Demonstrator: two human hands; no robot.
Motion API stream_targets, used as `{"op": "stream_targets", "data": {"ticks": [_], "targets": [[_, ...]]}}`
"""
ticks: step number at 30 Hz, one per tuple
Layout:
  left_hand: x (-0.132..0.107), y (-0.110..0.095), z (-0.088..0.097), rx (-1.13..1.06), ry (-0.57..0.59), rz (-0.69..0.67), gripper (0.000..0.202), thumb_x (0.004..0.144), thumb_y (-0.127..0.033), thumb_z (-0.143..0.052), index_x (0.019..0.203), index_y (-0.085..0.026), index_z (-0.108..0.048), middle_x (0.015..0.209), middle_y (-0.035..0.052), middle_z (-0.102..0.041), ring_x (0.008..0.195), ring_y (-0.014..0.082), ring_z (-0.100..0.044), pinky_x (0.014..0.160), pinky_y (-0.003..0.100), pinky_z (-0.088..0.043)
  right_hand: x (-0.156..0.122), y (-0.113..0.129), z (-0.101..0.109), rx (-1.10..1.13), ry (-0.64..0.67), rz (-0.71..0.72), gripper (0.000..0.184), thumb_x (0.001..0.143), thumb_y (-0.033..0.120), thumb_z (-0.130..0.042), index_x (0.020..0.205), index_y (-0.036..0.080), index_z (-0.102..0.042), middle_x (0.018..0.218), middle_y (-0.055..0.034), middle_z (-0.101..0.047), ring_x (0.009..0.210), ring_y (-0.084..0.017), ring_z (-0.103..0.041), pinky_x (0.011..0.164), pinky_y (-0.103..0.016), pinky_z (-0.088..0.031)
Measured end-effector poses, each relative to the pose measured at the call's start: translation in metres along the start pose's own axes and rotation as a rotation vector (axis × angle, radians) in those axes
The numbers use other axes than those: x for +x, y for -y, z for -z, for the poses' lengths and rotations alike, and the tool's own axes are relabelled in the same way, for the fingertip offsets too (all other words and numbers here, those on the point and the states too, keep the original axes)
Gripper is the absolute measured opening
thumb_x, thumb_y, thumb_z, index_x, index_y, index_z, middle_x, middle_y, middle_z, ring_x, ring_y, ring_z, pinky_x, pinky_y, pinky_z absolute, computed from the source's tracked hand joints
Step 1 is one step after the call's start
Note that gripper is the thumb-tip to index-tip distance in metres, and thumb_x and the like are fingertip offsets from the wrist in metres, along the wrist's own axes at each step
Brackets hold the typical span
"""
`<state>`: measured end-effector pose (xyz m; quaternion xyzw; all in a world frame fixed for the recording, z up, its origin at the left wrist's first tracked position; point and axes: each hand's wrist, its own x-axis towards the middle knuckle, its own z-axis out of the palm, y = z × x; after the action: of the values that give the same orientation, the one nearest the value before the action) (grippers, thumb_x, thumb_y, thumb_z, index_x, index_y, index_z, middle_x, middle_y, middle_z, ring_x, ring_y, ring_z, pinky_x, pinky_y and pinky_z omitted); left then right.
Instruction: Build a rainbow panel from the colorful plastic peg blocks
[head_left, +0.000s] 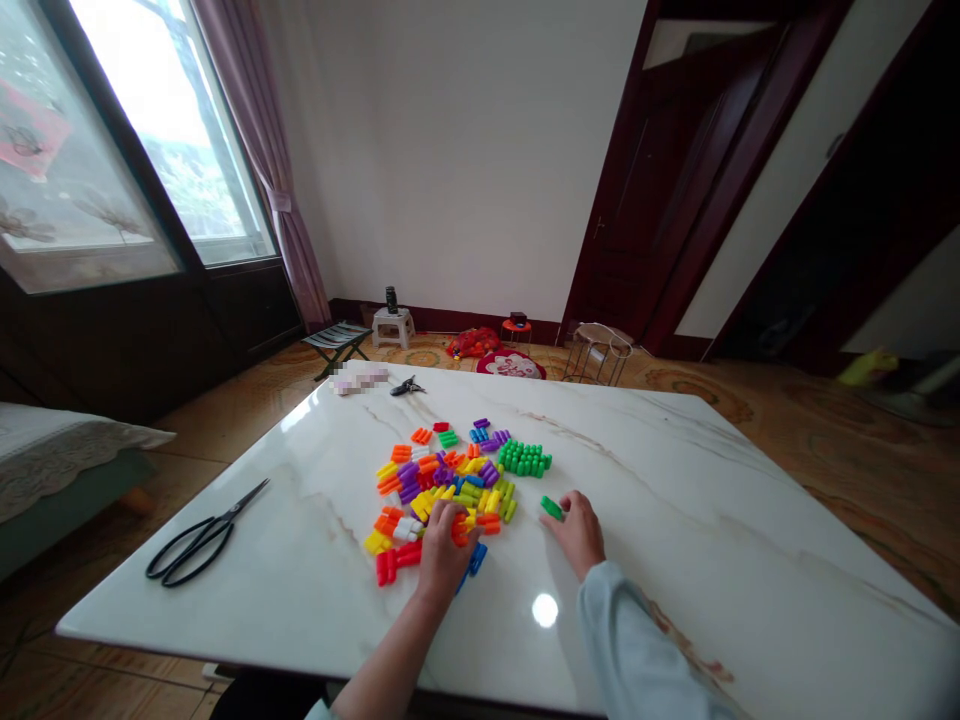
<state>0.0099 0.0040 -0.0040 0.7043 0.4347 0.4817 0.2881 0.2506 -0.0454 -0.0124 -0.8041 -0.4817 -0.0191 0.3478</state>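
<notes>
On the white marble-patterned table lies a loose pile of plastic building blocks (pixel 427 470) in several colours. My left hand (pixel 446 555) is at the pile's near edge, its fingers and thumb curled round an orange building block (pixel 460 530). Red blocks (pixel 388 567) lie left of that hand, and a blue block (pixel 478 558) shows just beside it. To the right of the pile, my right hand (pixel 579 530) pinches a green building block (pixel 551 507) between thumb and fingers. Farther back, joined green blocks (pixel 525 458) form a compact group at the pile's right side.
Black-handled scissors (pixel 199 545) lie on the table's left part, blades pointing away. Near the far edge are a small dark tool (pixel 407 386) and a blurred pale item (pixel 358 377). Beyond the table (pixel 720 500), several stools stand along the wall.
</notes>
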Motion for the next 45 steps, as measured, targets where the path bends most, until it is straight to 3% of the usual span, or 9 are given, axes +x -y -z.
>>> {"op": "stream_targets", "data": {"ticks": [3, 6, 12, 15, 21, 31, 39, 45], "targets": [[0.001, 0.002, -0.002, 0.012, 0.005, -0.009, 0.015, 0.07, -0.027, -0.067, 0.081, -0.026, -0.056, 0.09, 0.0039, -0.055, 0.086, 0.0222, -0.059, 0.079, 0.034, -0.05, 0.004, 0.0, 0.008, -0.054, 0.101, 0.037, 0.035, 0.062, 0.03, -0.072, 0.092, 0.02, -0.056, 0.093, -0.0069, -0.059, 0.086, -0.022, -0.062, 0.073, -0.031, -0.047], [0.001, 0.002, -0.003, 0.035, 0.016, -0.016, 0.015, 0.07, -0.028, -0.067, 0.081, -0.026, -0.057, 0.089, 0.0035, -0.055, 0.084, 0.0215, -0.059, 0.078, 0.033, -0.05, 0.014, 0.005, 0.013, -0.066, 0.216, 0.092, 0.034, 0.064, 0.027, -0.072, 0.095, 0.018, -0.061, 0.096, -0.0072, -0.06, 0.088, -0.02, -0.062, 0.078, -0.03, -0.046], [0.001, 0.004, -0.004, 0.052, 0.04, -0.012, 0.015, 0.072, -0.028, -0.066, 0.083, -0.025, -0.056, 0.088, 0.0035, -0.056, 0.082, 0.0211, -0.058, 0.075, 0.033, -0.049, 0.024, 0.024, 0.001, -0.053, 0.339, 0.17, 0.02, 0.054, 0.006, -0.069, 0.07, 0.018, -0.066, 0.079, -0.0017, -0.063, 0.078, -0.017, -0.061, 0.073, -0.025, -0.043], [0.002, 0.004, -0.004, 0.049, 0.051, -0.002, 0.017, 0.072, -0.029, -0.067, 0.083, -0.025, -0.056, 0.088, 0.0035, -0.056, 0.081, 0.0213, -0.058, 0.074, 0.033, -0.05, 0.03, 0.024, -0.005, -0.019, 0.298, 0.15, 0.018, 0.053, 0.004, -0.064, 0.065, 0.018, -0.064, 0.073, -0.0008, -0.063, 0.073, -0.016, -0.06, 0.071, -0.025, -0.043], [0.002, 0.005, -0.005, 0.022, 0.054, 0.019, 0.017, 0.07, -0.024, -0.068, 0.083, -0.024, -0.057, 0.089, 0.0033, -0.057, 0.082, 0.021, -0.058, 0.074, 0.033, -0.049, 0.054, 0.0, -0.008, 0.096, 0.097, 0.031, 0.021, 0.068, 0.018, -0.055, 0.086, 0.014, -0.065, 0.085, -0.0078, -0.066, 0.068, -0.017, -0.061, 0.069, -0.03, -0.049], [0.001, 0.01, -0.006, 0.108, 0.064, -0.036, 0.014, 0.075, -0.024, -0.064, 0.085, -0.02, -0.056, 0.088, 0.0029, -0.057, 0.08, 0.0179, -0.059, 0.073, 0.03, -0.05, 0.063, -0.019, -0.032, 0.299, -0.006, -0.021, 0.035, 0.063, 0.015, -0.051, 0.095, 0.016, -0.063, 0.087, -0.0083, -0.069, 0.074, -0.019, -0.065, 0.077, -0.032, -0.052], [0.001, 0.007, -0.005, 0.138, 0.067, -0.04, 0.016, 0.074, -0.023, -0.065, 0.086, -0.02, -0.055, 0.089, 0.0029, -0.057, 0.081, 0.0178, -0.059, 0.072, 0.029, -0.051, 0.055, -0.01, -0.033, 0.433, -0.065, -0.102, 0.035, 0.064, 0.022, -0.054, 0.098, 0.016, -0.058, 0.081, -0.007, -0.071, 0.067, -0.019, -0.067, 0.069, -0.032, -0.054], [0.001, 0.005, -0.005, 0.146, 0.083, -0.046, 0.017, 0.075, -0.019, -0.063, 0.09, -0.02, -0.055, 0.092, 0.0038, -0.056, 0.085, 0.0186, -0.059, 0.076, 0.031, -0.051, 0.022, 0.02, -0.028, 0.466, -0.18, -0.155, 0.033, 0.073, 0.029, -0.05, 0.102, 0.015, -0.055, 0.101, -0.0139, -0.067, 0.074, -0.019, -0.064, 0.071, -0.034, -0.052]]}}
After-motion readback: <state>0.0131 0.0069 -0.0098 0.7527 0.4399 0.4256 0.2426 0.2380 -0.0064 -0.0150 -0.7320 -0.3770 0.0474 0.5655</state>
